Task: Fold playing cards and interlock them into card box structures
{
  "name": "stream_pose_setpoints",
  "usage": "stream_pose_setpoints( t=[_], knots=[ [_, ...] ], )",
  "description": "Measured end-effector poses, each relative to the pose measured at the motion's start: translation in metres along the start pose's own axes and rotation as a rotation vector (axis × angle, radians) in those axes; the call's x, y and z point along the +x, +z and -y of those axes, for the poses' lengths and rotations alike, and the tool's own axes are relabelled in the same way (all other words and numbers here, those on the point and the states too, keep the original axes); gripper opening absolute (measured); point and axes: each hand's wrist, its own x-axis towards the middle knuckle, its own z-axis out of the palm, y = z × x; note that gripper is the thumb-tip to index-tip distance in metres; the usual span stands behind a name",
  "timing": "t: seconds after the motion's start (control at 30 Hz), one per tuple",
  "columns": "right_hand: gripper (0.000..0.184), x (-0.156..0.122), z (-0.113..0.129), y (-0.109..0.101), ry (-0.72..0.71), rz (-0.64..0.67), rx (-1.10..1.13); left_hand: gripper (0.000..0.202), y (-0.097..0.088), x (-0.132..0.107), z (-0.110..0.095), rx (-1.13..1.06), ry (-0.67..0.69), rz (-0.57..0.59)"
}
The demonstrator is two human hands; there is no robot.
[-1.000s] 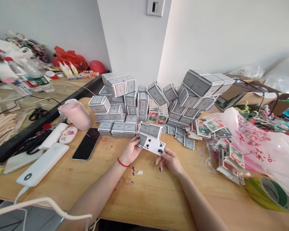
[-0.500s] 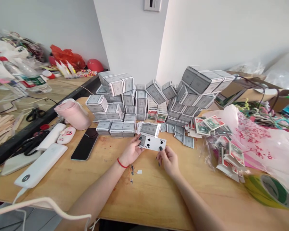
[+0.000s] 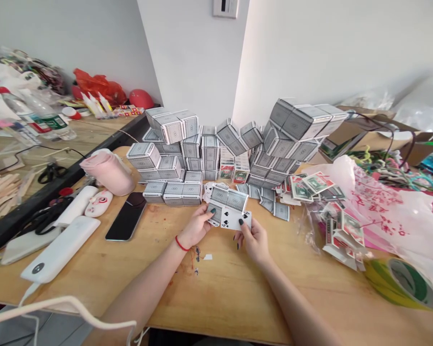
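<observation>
Between my hands is a four of spades (image 3: 232,219), face up, its two sides folded over into flaps with grey patterned backs. My left hand (image 3: 198,225) pinches the left flap (image 3: 215,213) under its thumb. The card's right end is pinched by my right hand (image 3: 253,238), thumb on top. A long flap (image 3: 231,198) stands along the far edge, grey back showing. Just behind lie loose playing cards (image 3: 208,190), partly hidden. Beyond them rise stacked blocks (image 3: 182,193) folded from grey-backed cards.
To the left are a black phone (image 3: 126,216), a white power bank (image 3: 60,250) and a pink roll (image 3: 107,172). On the right lie opened card boxes (image 3: 344,235), a pink-printed plastic bag (image 3: 382,202) and a roll of yellow-green tape (image 3: 403,282).
The four of spades has shifted slightly right relative to the left flap, and the far flap now reaches further right. Both hands keep their pinch. The view has moved a little.
</observation>
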Motion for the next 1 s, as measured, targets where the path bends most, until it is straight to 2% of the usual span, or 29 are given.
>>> stream_pose_setpoints(
  t=[0.1,0.3,0.77,1.0],
  knots=[
    [0.031,-0.0004,0.0013,-0.001,0.009,-0.027,-0.003,0.031,-0.0011,0.0012,0.0002,-0.033,0.003,-0.006],
    [0.032,-0.0008,0.0032,0.0004,0.028,0.024,0.044,0.03,-0.0009,0.0018,0.0005,-0.032,0.009,-0.015],
    [0.032,-0.0005,0.0027,0.0005,0.041,0.053,0.088,0.028,-0.002,0.0025,0.0023,-0.021,0.011,-0.026],
    [0.031,0.0001,0.0051,-0.0006,0.008,0.003,0.08,0.029,-0.0005,0.0013,0.0024,0.022,0.009,-0.03]
  ],
)
